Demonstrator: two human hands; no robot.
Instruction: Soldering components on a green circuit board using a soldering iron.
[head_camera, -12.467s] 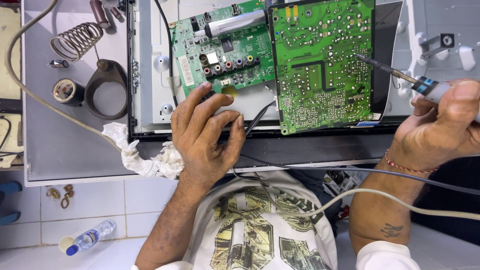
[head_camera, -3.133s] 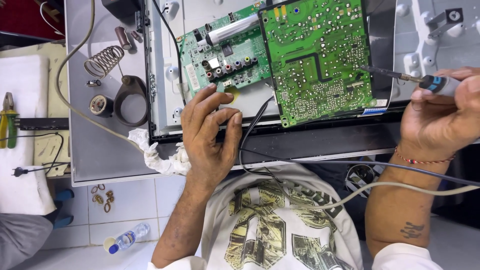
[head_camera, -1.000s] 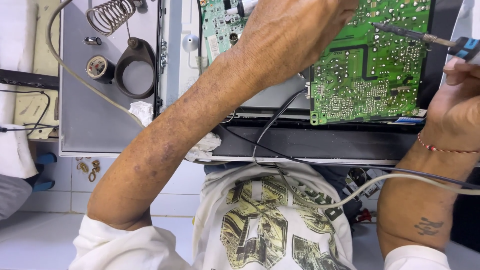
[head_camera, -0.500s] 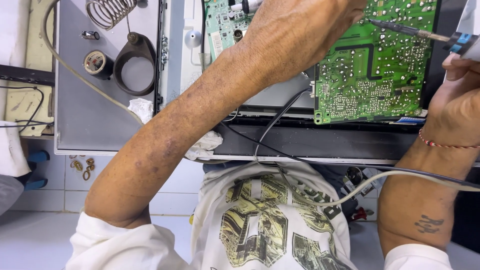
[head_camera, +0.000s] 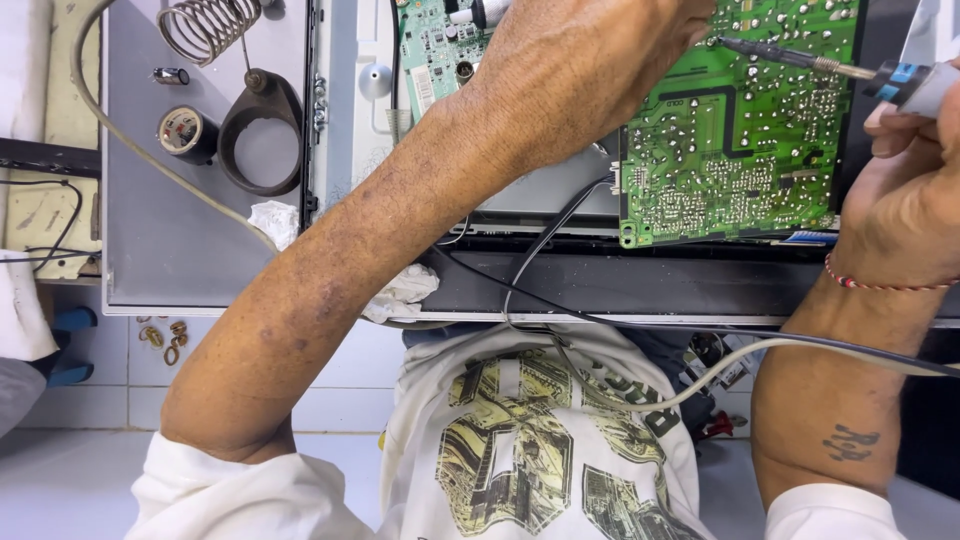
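1. Right hand (head_camera: 905, 215) grips a soldering iron (head_camera: 905, 85) by its blue-and-white handle, fingers curled tight round it, the metal tip (head_camera: 735, 45) down on the green board (head_camera: 740, 140) near its top edge
2. Left hand (head_camera: 590, 70) reaches across the frame and sits over the boards' upper middle; its fingers run off the top of the view, so I cannot tell whether they are spread or pinching anything
3. Progress, as I judge it: soldering is mid-stroke, tip at one joint right beside the left hand's knuckles; nothing shows the joint finished, and the board is out in the open, not closed up in any housing
4. The green board lies solder-side up inside the open grey chassis (head_camera: 560, 205) on the tabletop, straight ahead of the person, dotted with silver joints and white outlines, its lower corner just above a dark frame edge
5. A smaller board (head_camera: 435, 50) sits left of it, half hidden by the forearm
6. A black cable (head_camera: 545, 245) loops from the board's lower left corner down toward the shirt
7. Off to the left rest a coiled iron stand (head_camera: 210, 25), a black ring (head_camera: 262, 135) and a small round tin (head_camera: 185, 130), all well apart from the hands
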